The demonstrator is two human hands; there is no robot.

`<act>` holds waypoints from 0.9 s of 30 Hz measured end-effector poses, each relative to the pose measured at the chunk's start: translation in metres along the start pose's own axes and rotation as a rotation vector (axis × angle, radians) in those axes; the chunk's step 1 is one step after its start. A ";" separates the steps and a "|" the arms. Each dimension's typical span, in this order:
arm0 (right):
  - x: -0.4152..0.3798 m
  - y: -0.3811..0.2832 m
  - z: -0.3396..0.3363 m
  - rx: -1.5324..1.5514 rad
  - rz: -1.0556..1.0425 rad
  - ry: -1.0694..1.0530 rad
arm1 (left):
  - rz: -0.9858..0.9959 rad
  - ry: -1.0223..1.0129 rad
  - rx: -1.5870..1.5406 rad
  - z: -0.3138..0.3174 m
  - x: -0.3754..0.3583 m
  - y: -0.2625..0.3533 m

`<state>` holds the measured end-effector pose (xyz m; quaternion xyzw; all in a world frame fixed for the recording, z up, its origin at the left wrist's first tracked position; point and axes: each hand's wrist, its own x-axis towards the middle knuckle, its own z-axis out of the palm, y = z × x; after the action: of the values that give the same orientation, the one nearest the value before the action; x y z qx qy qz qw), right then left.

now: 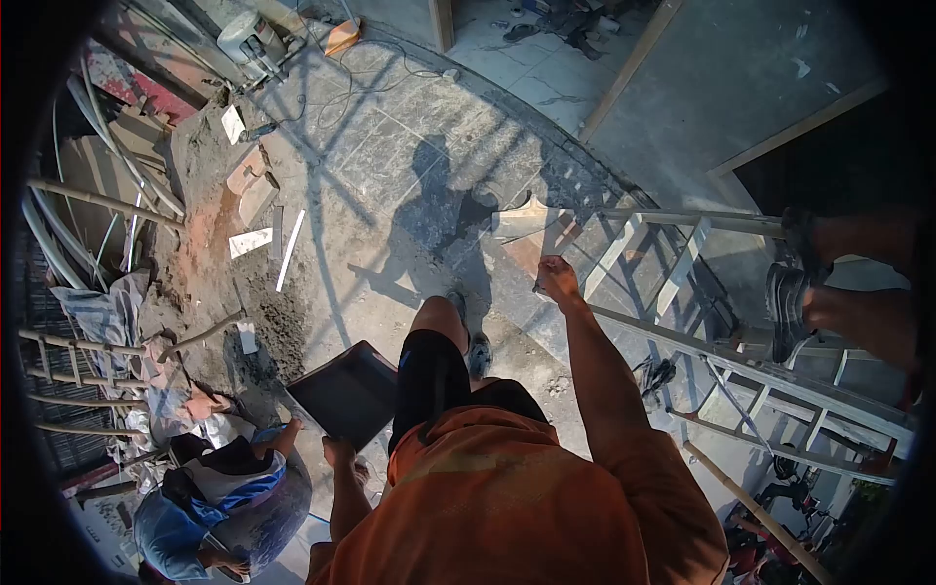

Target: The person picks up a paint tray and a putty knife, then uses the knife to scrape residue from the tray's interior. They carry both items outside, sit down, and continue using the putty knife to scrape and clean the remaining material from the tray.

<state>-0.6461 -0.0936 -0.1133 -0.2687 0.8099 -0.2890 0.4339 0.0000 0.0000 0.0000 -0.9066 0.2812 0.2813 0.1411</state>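
My left hand is closed on the near edge of a dark, flat square tile. The tile is tilted beside my left leg, and a crouching person's hand is at its left corner. My right hand is stretched forward with its fingers bent closed. Just beyond them is a tan flat piece with a pale, curved top edge. Whether my fingers grip this piece or something small and dark beneath them, I cannot make out.
A metal ladder lies to my right, with another person's shoes on or above it. The person in blue crouches at lower left. Cut strips, rubble, a cable and bamboo poles are around.
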 end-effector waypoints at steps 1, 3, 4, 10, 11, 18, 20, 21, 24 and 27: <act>-0.007 -0.021 -0.005 0.172 -0.023 0.022 | 0.121 0.071 -0.197 0.002 0.010 0.000; 0.083 -0.107 -0.044 0.361 -0.089 0.066 | 0.278 0.155 -0.429 0.004 0.041 0.127; 0.104 -0.122 -0.061 0.425 0.026 0.038 | 0.337 0.170 -0.634 0.011 0.050 0.159; 0.280 -0.143 -0.124 0.393 0.218 0.059 | 0.278 0.317 -0.730 -0.026 0.029 0.373; 0.319 -0.142 -0.135 0.354 0.228 0.102 | 0.248 0.377 -0.525 -0.038 0.026 0.417; 0.367 -0.076 -0.219 0.058 0.113 0.318 | 0.468 0.375 -0.083 -0.121 -0.012 0.752; 0.339 -0.061 -0.236 0.083 0.175 0.379 | 0.660 0.268 -0.268 -0.149 -0.063 0.860; 0.332 -0.055 -0.243 0.066 0.245 0.392 | 0.751 0.291 -0.254 -0.147 -0.064 0.910; 0.295 -0.116 -0.278 0.372 0.626 0.364 | 0.877 0.161 -0.380 -0.154 -0.137 1.067; 0.296 -0.132 -0.289 0.526 0.915 0.405 | 1.014 -0.030 -0.530 -0.140 -0.217 1.205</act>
<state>-1.0116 -0.3190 -0.0510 0.2877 0.8116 -0.3095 0.4033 -0.7979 -0.9310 0.1223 -0.6586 0.5988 0.3877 -0.2395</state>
